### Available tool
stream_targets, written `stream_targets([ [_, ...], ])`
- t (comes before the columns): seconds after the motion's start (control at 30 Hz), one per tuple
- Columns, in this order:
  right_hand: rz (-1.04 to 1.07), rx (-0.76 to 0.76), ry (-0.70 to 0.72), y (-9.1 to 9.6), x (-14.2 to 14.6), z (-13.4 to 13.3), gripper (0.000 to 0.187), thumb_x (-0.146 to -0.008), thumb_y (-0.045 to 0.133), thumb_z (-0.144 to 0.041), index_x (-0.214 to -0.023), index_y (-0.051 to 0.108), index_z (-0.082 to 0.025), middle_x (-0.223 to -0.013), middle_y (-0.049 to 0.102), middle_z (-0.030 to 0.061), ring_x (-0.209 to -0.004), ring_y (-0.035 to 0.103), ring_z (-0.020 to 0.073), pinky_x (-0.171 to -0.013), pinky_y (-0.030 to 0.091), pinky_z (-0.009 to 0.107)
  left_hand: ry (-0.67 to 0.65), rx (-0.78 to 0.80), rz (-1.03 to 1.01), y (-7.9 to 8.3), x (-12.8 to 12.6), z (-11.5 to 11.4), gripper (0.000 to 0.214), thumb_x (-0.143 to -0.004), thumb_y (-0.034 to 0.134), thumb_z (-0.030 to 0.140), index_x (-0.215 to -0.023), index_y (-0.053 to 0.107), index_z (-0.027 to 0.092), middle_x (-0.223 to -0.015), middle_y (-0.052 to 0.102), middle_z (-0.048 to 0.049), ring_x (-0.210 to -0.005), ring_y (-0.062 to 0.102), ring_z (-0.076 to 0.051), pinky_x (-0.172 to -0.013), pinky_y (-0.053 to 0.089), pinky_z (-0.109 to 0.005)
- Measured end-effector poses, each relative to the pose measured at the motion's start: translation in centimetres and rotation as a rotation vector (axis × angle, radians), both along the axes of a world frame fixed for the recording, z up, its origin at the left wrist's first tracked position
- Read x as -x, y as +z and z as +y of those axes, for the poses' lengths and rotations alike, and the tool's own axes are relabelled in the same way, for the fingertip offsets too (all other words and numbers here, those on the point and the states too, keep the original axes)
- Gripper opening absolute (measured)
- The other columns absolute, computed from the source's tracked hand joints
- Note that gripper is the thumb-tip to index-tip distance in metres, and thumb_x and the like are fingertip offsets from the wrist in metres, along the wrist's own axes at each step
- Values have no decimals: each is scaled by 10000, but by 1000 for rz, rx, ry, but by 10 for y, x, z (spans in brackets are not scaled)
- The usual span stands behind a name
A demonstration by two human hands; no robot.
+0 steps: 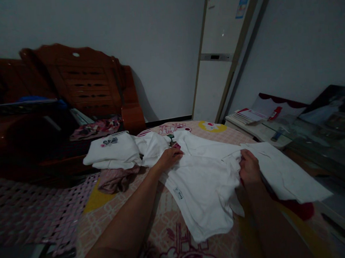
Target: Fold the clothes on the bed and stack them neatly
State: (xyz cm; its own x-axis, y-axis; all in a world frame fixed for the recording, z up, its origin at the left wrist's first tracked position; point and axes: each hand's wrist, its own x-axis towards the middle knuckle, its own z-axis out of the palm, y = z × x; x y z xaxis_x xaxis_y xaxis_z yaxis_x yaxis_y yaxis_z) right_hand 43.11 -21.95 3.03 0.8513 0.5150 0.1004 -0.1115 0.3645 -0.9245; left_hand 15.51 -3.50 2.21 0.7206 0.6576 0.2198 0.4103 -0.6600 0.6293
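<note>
A white garment (204, 189) with a small dark printed label near its left edge lies spread on the patterned cloth in front of me. My left hand (171, 158) is at its upper left edge, the fingers bent down onto the fabric. On the other side, my right hand (249, 166) pinches a bunched part of the garment between thumb and fingers. Another white piece of clothing (202, 144) lies just behind it. To the left is a folded white garment (112, 147) with a dark print, on top of a dusty-pink cloth (117, 180).
A pink and yellow patterned cover (116, 212) lies under the clothes. More white fabric (284, 169) spreads at the right. A wooden sofa (83, 79) stands at the back left, a woven pink chair (58, 208) near left, and a glass-topped table (314, 133) at the right.
</note>
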Motion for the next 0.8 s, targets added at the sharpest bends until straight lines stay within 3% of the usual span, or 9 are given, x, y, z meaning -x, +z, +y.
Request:
stream_targets([
  [0.2, -38, -33, 404, 45, 39, -4, 350, -588, 800, -408, -837, 653, -211, -748, 685, 14, -758, 660, 208, -674, 516, 308, 89, -1, -63, 2, -4, -1, 271, -829, 592, 253, -1057, 718, 179, -1041, 745, -60, -939, 692, -208, -872, 515, -297],
  [0.33, -86, 54, 703, 63, 71, -17, 315, -605, 806, -435, -770, 678, -200, -678, 676, 12, -619, 616, 170, -567, 468, 257, 123, 37, -135, 1, -6, -3, 337, -878, 536, 312, -1119, 706, 150, -1083, 740, -87, -973, 685, -239, -885, 519, -331],
  [0.43, -171, 152, 1027, 66, 89, -26, 267, -664, 803, -405, -753, 714, -170, -653, 662, 4, -533, 542, 114, -517, 405, 213, 129, 91, -203, 1, -9, -5, 416, -902, 515, 409, -1164, 686, 136, -1123, 729, -105, -988, 681, -246, -874, 528, -326],
  [0.6, -425, 202, 1536, 65, 117, -27, 311, -784, 747, -418, -870, 751, -119, -754, 681, 32, -633, 551, 105, -585, 409, 199, 45, 127, -205, 12, -19, -19, 487, -907, 497, 512, -1159, 679, 138, -1095, 729, -103, -946, 684, -238, -824, 540, -319],
  [0.7, -555, 230, 1705, 62, 133, -26, 382, -827, 707, -446, -936, 750, -83, -717, 650, 25, -604, 504, 88, -553, 369, 188, -13, 62, -56, 13, -30, -37, 463, -902, 516, 494, -1167, 668, 146, -1094, 725, -94, -958, 685, -247, -844, 534, -334],
  [0.8, -616, 238, 1794, 59, 142, -26, 418, -846, 685, -459, -973, 747, -66, -714, 644, 26, -605, 500, 88, -553, 368, 191, 26, -31, 129, 6, -41, -55, 581, -844, 639, 434, -1337, 552, 140, -1296, 647, -142, -1152, 631, -291, -961, 496, -363],
])
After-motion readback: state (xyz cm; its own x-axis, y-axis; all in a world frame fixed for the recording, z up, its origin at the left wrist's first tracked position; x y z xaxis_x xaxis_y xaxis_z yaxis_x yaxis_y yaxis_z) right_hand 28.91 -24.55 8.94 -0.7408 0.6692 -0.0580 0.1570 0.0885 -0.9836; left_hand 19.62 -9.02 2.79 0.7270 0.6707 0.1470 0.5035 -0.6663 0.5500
